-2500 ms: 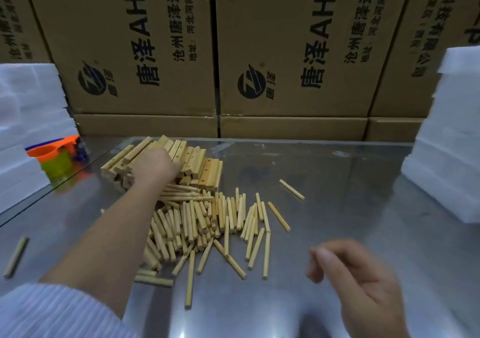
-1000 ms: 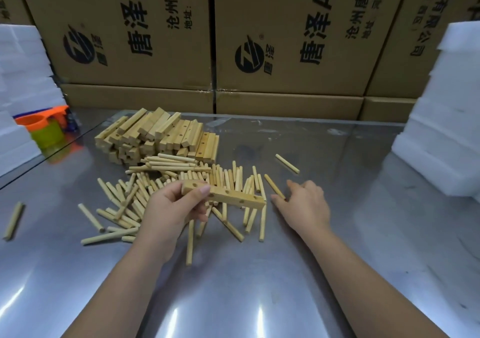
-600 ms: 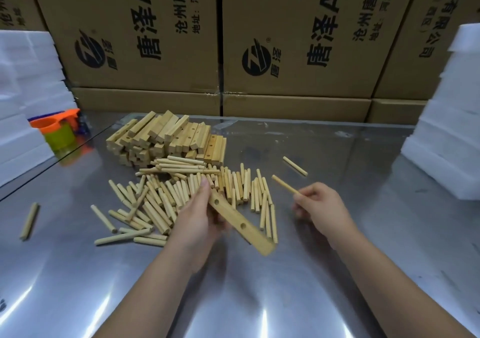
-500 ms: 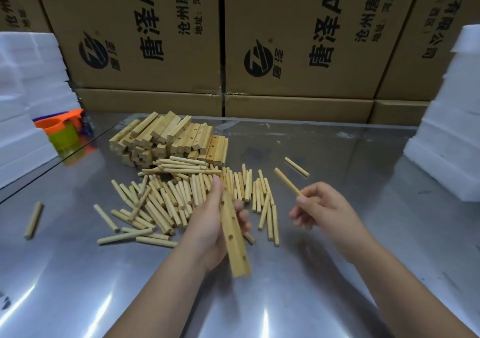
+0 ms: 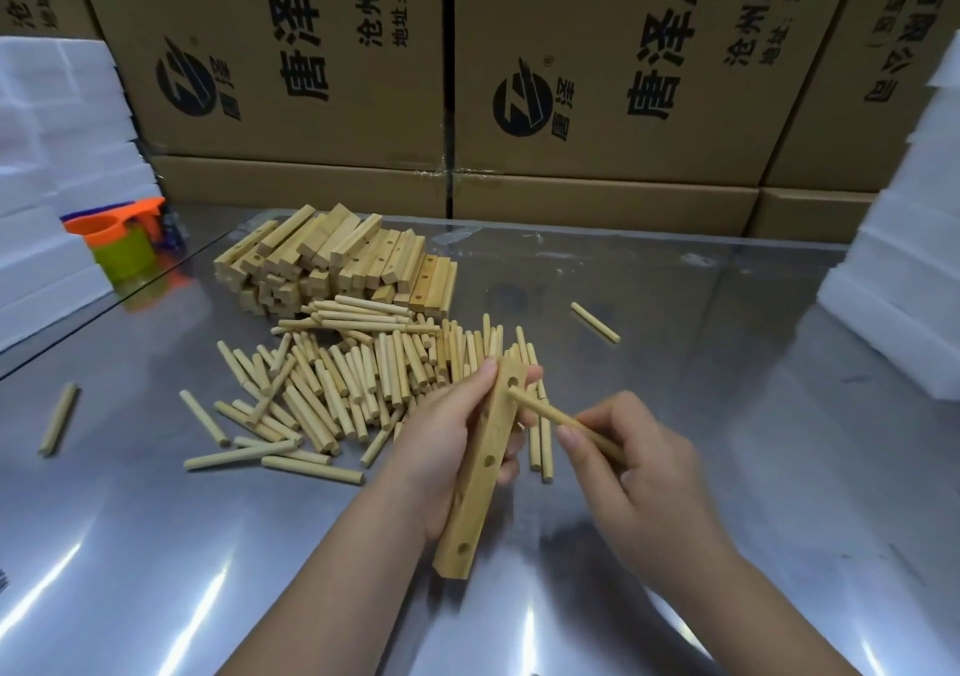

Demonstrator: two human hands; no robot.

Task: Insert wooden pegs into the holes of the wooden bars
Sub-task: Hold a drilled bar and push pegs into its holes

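Spreading over a metal table [image 5: 727,415] as a heap of pegs [image 5: 337,379], touching stacked bars [image 5: 337,264] behind. Lying apart as a left peg [image 5: 58,418] and a right peg [image 5: 595,322].
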